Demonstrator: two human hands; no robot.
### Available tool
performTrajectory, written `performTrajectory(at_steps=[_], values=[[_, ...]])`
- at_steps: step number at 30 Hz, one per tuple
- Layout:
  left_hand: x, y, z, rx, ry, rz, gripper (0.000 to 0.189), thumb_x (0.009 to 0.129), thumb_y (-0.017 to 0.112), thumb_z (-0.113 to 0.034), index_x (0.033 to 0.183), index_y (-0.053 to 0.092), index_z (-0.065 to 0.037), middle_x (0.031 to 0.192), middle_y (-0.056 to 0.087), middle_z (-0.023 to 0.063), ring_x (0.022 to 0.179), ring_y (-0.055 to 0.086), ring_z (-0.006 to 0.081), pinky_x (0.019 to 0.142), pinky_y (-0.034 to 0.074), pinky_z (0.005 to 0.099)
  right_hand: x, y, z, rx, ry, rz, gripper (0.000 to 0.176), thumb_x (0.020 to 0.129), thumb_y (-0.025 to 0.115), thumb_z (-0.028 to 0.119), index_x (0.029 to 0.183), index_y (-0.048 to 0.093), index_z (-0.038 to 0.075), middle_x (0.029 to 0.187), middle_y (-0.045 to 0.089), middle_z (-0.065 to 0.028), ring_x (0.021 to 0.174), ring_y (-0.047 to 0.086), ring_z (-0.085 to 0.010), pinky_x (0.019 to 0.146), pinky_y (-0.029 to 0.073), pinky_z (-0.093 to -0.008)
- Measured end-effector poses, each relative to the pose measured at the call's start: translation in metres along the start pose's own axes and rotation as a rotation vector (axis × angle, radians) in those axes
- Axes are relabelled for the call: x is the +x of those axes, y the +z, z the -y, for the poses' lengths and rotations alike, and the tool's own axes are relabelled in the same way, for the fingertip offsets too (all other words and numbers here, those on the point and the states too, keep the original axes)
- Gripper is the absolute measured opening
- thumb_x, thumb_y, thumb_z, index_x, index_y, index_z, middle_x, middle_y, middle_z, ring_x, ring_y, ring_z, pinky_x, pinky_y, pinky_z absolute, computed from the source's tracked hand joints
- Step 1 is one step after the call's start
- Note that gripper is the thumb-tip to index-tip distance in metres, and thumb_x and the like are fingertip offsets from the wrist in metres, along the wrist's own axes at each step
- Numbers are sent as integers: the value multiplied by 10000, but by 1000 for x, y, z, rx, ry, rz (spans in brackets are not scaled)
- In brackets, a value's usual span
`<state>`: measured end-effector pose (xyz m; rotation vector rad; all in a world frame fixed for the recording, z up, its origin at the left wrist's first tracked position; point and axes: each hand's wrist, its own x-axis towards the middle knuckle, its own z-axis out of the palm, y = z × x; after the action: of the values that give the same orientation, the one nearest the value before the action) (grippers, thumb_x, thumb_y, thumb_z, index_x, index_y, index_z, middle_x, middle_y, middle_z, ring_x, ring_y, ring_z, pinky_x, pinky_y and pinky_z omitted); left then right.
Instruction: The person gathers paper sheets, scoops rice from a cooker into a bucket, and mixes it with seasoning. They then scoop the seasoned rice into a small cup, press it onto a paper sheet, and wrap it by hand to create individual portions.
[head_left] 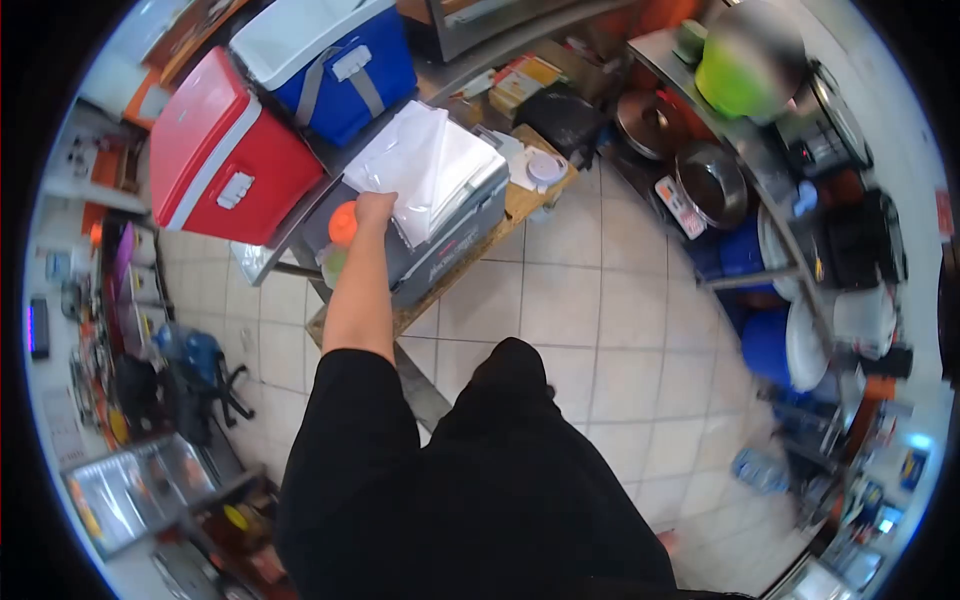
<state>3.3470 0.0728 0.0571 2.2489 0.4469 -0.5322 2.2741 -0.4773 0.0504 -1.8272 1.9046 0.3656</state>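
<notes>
My left hand (375, 207) reaches forward, its fingers closed at the near left edge of a stack of thin white sheets (440, 165). Whether the sheets are paper or plastic I cannot make out. They lie on top of a grey cooler box (445, 245) on a wooden-edged table. Beside my left wrist stands a container with an orange lid (343, 223), partly hidden by my arm. Only a small piece of my right hand (668, 541) shows low by my dark clothing; its fingers are hidden.
A red cooler (235, 150) and a blue cooler with a white lid (345, 75) stand behind the sheets. A white round item (545, 168) sits at the table's right end. Shelves with pans (712, 185) and blue tubs (770, 345) line the right. A water bottle (760, 470) lies on the tiled floor.
</notes>
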Motion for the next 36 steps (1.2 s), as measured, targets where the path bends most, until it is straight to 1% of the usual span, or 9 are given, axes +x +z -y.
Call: performTrajectory(at_steps=[1, 2, 5, 7, 11, 14, 19, 32, 36], values=[[-12, -1, -8, -32, -30, -22, 1019, 754, 869, -429, 1459, 351, 93, 1370, 564, 337, 1245, 613, 402, 1064, 489, 442, 76, -61, 64, 784, 278, -6, 312, 1047, 537, 377, 1252, 608, 152, 990, 664, -69, 804, 626, -215, 664, 507, -378], [-37, 1, -19, -153, -33, -64, 1018, 751, 872, -434, 1448, 357, 101, 1394, 535, 355, 1276, 586, 428, 1060, 488, 455, 112, -106, 148, 775, 128, -161, 296, 1049, 551, 373, 1268, 571, 176, 904, 616, -22, 700, 559, -135, 552, 443, -285], [-53, 21, -19, -241, -124, -275, 971, 740, 881, -437, 1399, 407, 97, 1434, 491, 354, 1292, 558, 463, 1033, 496, 468, 255, -207, 356, 555, -394, 56, 243, 1033, 574, 242, 1219, 600, 88, 804, 584, -6, 601, 548, -110, 514, 438, -240], [-71, 27, -32, -129, -205, -453, 783, 769, 872, -379, 1315, 500, 41, 1436, 468, 311, 1238, 550, 477, 997, 496, 459, 282, -227, 518, 278, -554, 95, 315, 1011, 617, 201, 1278, 634, 35, 984, 637, -28, 725, 549, -100, 635, 491, -252], [-126, 55, -76, 350, -72, -803, 643, 822, 831, -284, 1305, 524, 9, 1364, 523, 278, 1183, 569, 436, 999, 484, 459, 207, -138, 809, 122, -906, 232, 387, 1034, 609, 208, 1365, 605, 5, 1289, 662, -135, 1143, 647, -209, 961, 534, -324], [-135, 93, -128, 231, 570, -568, 457, 852, 782, -200, 1219, 603, 5, 1293, 576, 201, 1166, 549, 397, 1013, 466, 476, 121, -20, 948, -105, -1039, 501, 339, 1023, 609, 189, 1315, 645, 20, 1232, 699, -127, 1089, 669, -176, 945, 527, -312], [-106, 113, -165, 346, 387, -422, 536, 810, 821, -230, 1276, 644, -33, 1254, 622, 144, 1183, 546, 359, 1026, 469, 459, -32, 94, 1071, -268, -1332, 1039, 277, 1025, 606, 175, 1232, 680, 7, 1074, 741, -119, 942, 721, -184, 861, 554, -315], [-106, 97, -186, 701, 317, -240, 324, 856, 677, -84, 1173, 630, -37, 1048, 680, 111, 1006, 639, 311, 890, 529, 446, -124, 182, 1160, -398, -1456, 1427, 234, 989, 602, 184, 1117, 704, 17, 932, 739, -179, 852, 711, -277, 789, 545, -361], [-102, 97, -191, 394, 219, -533, 230, 887, 651, -54, 1114, 640, -15, 915, 682, 164, 871, 655, 362, 805, 523, 466, -165, 175, 1164, -581, -1642, 1180, 327, 990, 614, 328, 1052, 662, 11, 950, 728, -225, 895, 704, -395, 816, 541, -481]])
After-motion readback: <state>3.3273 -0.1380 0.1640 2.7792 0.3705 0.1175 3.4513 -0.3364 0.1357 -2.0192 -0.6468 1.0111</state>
